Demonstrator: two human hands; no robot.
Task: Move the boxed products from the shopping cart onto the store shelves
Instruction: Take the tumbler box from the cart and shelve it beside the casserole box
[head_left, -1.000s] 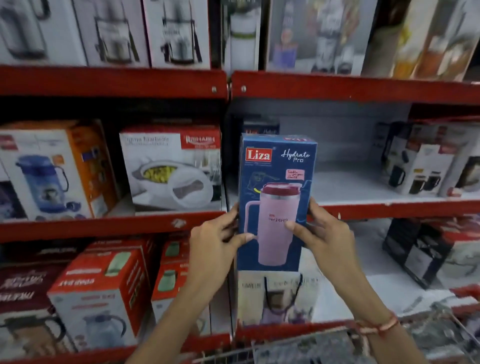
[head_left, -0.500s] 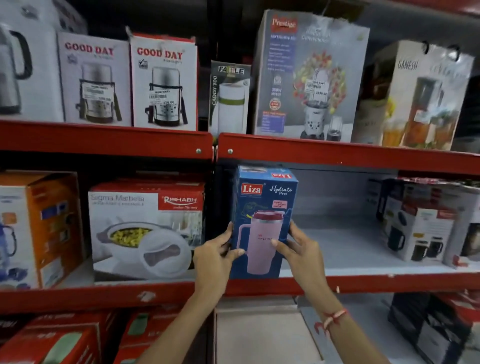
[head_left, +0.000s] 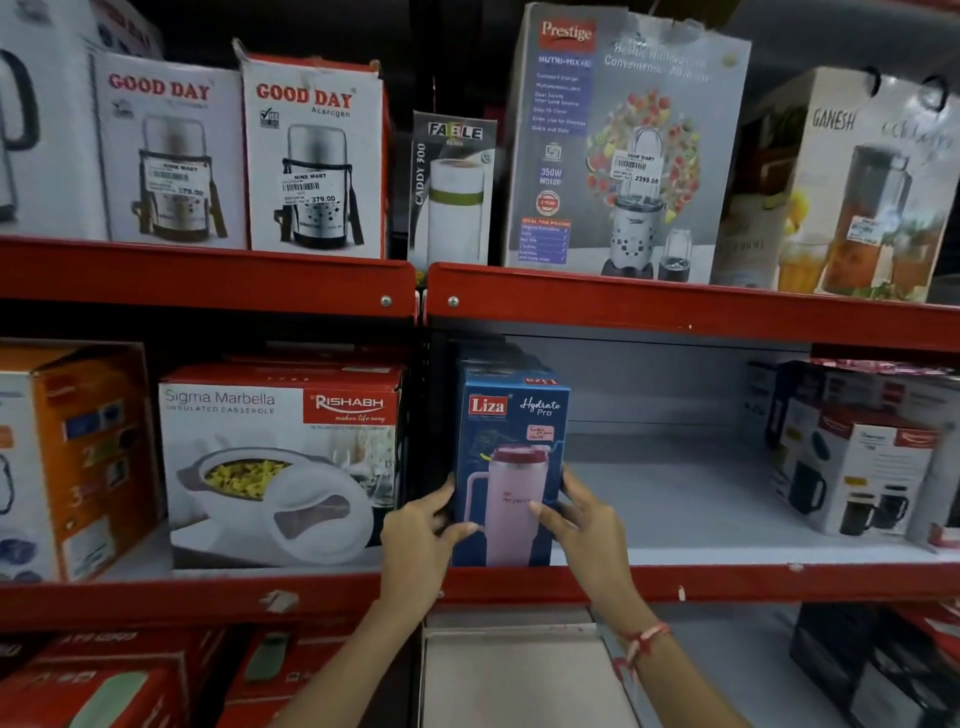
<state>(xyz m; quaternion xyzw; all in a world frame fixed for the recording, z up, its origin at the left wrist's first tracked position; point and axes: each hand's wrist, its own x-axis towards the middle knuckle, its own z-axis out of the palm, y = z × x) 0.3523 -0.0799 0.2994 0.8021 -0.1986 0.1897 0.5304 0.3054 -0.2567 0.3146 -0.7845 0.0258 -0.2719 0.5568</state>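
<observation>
- Head view: red shelves (head_left: 675, 312) run across in tiers, split by a dark upright at the middle.
- The middle shelf (head_left: 727, 525) on the right has a pale floor, mostly bare between the upright and a group of mug boxes (head_left: 857, 467) at the far right.
- On the top tier stand a Prestige box (head_left: 618, 150), a Ganesh box (head_left: 872, 192), two Good Day boxes (head_left: 311, 156) and a slim Fable box (head_left: 452, 187).
- Left of the upright, on the middle tier, sit a Rishabh casserole box (head_left: 280, 462) and an orange box (head_left: 78, 457).
- The Liza box (head_left: 511, 431), blue with a pink tumbler pictured, stands upright at the left end of the right middle shelf, just beside the upright, its base near the red front lip.
- The left hand (head_left: 415, 540) grasps the Liza box by its lower left edge, thumb across the front.
- The right hand (head_left: 587, 525) grasps its lower right edge, thumb on the front; a red thread band (head_left: 641, 642) circles that wrist.
- Below, red boxes (head_left: 104, 680) fill the lower left, and a pale flat box top (head_left: 514, 670) lies under the hands.
</observation>
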